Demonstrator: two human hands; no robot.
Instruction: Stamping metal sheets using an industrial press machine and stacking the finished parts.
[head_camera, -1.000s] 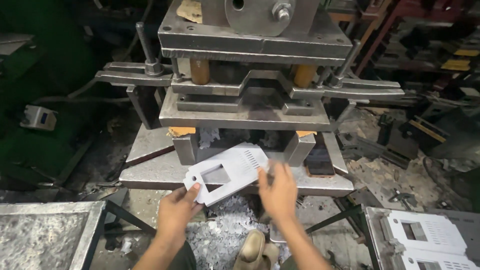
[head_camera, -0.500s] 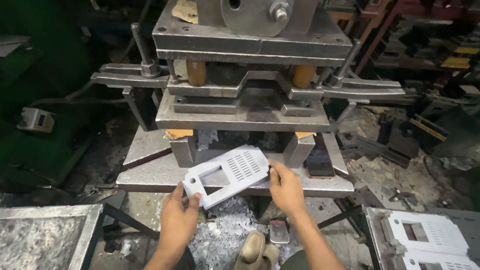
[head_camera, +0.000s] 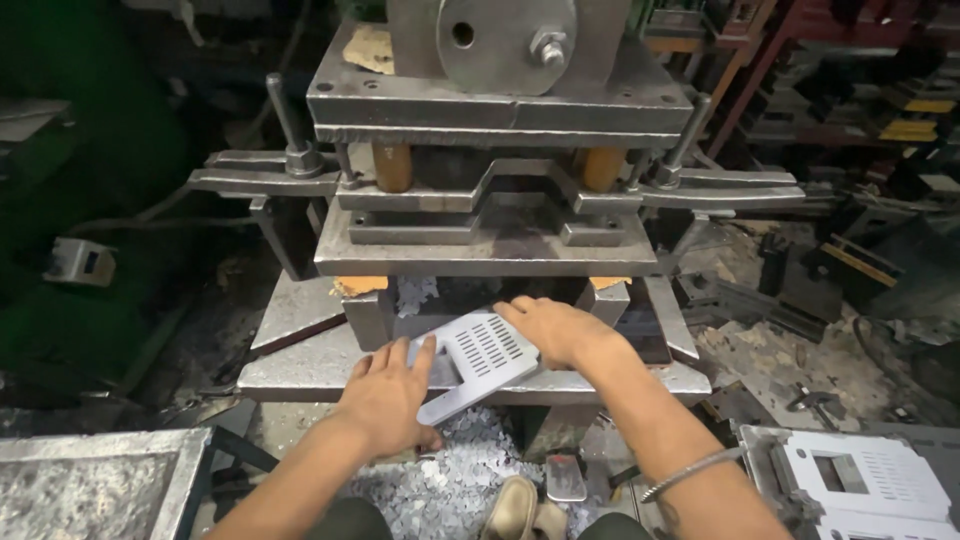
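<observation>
While slotted metal plate (head_camera: 470, 362) is held tilted at press (head_camera: 490, 215) mouth, left hand (head_camera: 388, 398) fingers flat on edge, right hand (head_camera: 557, 330) fingers curled over top.

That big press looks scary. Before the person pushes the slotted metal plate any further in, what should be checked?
1. Both hands on the slotted plate: ok, left hand and right hand hold it.
2. Hands out from under the upper die: not ok, right fingers reach its front edge.
3. Plate flat on the press bed: not ok, tilted.
4. Lower die free of scrap: cannot tell, dark.
5. Foot off the pedal: cannot tell.
</observation>
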